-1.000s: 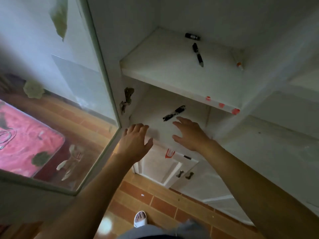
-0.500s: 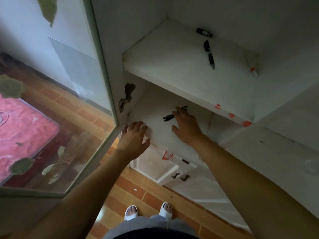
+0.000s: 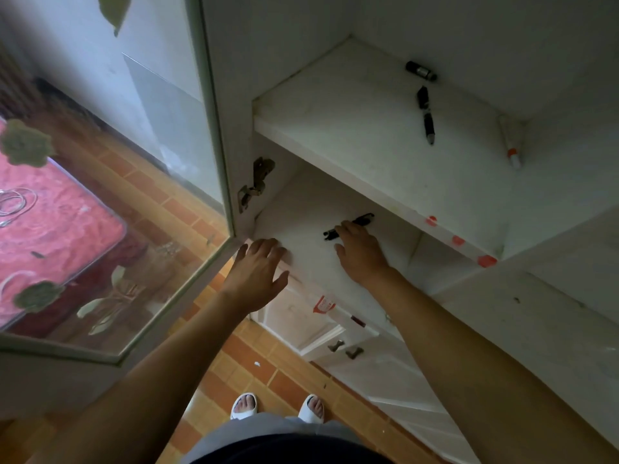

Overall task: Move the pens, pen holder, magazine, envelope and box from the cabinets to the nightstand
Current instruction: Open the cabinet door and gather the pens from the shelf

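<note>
Head view, looking down into a white cabinet (image 3: 552,313) with its glass door (image 3: 110,202) swung open on my left. Through the pane: orange-brown tiled floor (image 3: 254,366) and a pink-red textured surface (image 3: 50,226) with a loop of thin cable lying on it. Leaf-shaped green decals are stuck on the glass. A metal hinge (image 3: 255,182) sits on the cabinet's inner side wall.

Upper shelf (image 3: 351,135), white, with three orange-red dots along its front edge. On it, toward the back: a short black cylindrical piece (image 3: 421,71), a black pen (image 3: 426,114) lying lengthwise just in front of that piece, and well to the right a white marker with an orange band (image 3: 510,142) against the side wall.

Lower shelf (image 3: 294,216), white. A black pen with a clip (image 3: 364,219) lies here at an angle. My right hand (image 3: 361,252) rests palm down on this shelf, fingers reaching onto the middle of that pen; both ends of the pen show past my fingers. Fingers are bent over it, touching, but I cannot tell whether they have closed round it.

My left hand (image 3: 258,276) is at the front left corner of the lower shelf, fingers spread and fairly straight, holding nothing, fingertips at the shelf edge.

Below: closed lower cabinet doors with two small metal handles (image 3: 345,349) and a red-and-white sticker (image 3: 324,304). My feet in white slippers (image 3: 278,408) stand on the tiles.
</note>
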Tool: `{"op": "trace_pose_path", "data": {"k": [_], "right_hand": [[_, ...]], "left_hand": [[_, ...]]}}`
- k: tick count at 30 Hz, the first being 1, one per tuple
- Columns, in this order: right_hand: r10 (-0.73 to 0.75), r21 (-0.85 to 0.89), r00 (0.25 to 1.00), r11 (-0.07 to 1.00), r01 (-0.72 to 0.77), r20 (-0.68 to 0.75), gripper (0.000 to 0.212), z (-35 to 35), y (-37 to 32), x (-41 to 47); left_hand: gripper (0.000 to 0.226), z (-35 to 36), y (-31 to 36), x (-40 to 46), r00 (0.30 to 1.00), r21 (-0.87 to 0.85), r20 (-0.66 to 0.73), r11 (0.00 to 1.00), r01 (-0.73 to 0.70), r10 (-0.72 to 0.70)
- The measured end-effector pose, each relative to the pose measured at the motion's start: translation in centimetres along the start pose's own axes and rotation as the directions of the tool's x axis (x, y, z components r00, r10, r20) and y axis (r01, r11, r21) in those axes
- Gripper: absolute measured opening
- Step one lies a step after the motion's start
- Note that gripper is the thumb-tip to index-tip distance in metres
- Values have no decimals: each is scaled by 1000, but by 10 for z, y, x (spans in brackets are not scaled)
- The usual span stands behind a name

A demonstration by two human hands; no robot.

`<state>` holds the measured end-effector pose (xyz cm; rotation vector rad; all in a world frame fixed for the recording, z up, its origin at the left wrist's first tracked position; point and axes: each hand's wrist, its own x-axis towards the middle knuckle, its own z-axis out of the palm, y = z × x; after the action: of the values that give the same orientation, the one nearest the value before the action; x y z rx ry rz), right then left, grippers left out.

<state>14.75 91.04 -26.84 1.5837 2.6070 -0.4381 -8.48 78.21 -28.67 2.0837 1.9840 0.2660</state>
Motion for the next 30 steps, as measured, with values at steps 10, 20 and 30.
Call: {"op": "trace_pose_path", "data": {"k": [10, 20, 30], "right_hand": [[-89, 13, 996, 996, 89, 11, 54, 16, -21, -29], [-3, -53, 1000, 999, 2, -30, 60, -2, 2, -17], [70, -51, 997, 996, -69, 29, 86, 15, 5, -26]], "left_hand": [[60, 11, 9, 0, 1000, -34, -26, 999, 14, -15], [59, 16, 20, -2, 999, -62, -36, 998, 7, -9], [60, 21, 29, -5, 1000, -49, -29, 999, -2, 1]]}}
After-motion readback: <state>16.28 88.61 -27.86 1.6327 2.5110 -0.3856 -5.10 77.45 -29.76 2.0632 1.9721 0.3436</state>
